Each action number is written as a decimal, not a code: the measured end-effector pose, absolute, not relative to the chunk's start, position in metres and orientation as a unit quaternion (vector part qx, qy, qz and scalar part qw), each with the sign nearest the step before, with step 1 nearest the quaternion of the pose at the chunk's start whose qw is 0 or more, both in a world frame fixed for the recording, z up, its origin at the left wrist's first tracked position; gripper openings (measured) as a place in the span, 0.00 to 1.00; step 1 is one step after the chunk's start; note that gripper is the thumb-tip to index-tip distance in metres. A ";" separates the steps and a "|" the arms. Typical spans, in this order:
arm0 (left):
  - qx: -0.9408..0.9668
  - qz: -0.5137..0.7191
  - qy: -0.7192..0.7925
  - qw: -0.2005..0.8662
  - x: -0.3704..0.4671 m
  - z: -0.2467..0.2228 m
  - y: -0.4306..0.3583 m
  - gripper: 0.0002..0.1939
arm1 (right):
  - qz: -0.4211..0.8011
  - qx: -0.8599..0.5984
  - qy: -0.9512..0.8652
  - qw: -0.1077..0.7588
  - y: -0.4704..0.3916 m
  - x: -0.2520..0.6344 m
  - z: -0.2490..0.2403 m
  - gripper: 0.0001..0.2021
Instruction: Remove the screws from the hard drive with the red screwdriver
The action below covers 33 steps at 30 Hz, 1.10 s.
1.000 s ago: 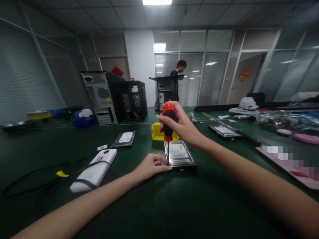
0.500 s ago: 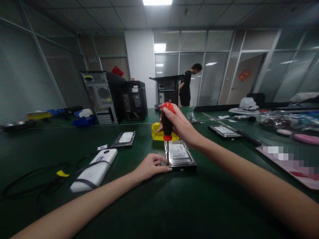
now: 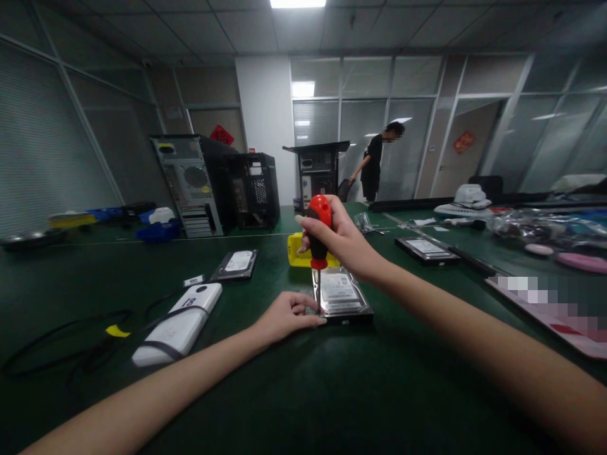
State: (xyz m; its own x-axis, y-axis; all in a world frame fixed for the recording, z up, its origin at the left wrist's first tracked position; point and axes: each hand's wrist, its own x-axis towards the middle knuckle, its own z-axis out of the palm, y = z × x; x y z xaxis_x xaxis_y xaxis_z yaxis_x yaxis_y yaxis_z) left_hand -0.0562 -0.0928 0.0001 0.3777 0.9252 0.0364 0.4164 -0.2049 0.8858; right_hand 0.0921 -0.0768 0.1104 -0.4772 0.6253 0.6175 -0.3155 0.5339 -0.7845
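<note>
A silver hard drive (image 3: 339,287) lies flat on the green table, label side up. My right hand (image 3: 344,237) is closed around the red and black handle of a screwdriver (image 3: 318,256), its thumb across the handle. The screwdriver stands nearly upright, and its tip meets the drive's near left corner. My left hand (image 3: 287,318) rests on the table with bent fingers and thumb against that same corner, holding the drive. The screw under the tip is too small to make out. Just behind the drive sits a yellow object (image 3: 296,253), partly hidden by my right hand.
To the left are another hard drive (image 3: 237,264) and a white power bank (image 3: 180,325) with a dark cable. A third drive (image 3: 427,249) lies at right, near a pink-edged board (image 3: 535,309). Computer cases (image 3: 213,183) stand at the back. A person (image 3: 373,161) is beyond the table.
My right hand's grip on the screwdriver handle has turned, with the thumb now pointing further left. My left hand and the drive stay put. The person behind has moved right.
</note>
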 end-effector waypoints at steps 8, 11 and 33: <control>0.720 0.308 0.455 0.423 -0.061 -0.007 -0.089 0.21 | 0.510 -0.097 -0.693 0.500 -0.078 0.089 0.110 0.16; 0.719 0.312 0.453 0.424 -0.060 -0.006 -0.089 0.20 | 0.515 -0.094 -0.688 0.502 -0.077 0.089 0.109 0.15; 0.716 0.305 0.460 0.426 -0.059 0.001 -0.093 0.18 | 0.494 -0.111 -0.712 0.486 -0.074 0.077 0.114 0.16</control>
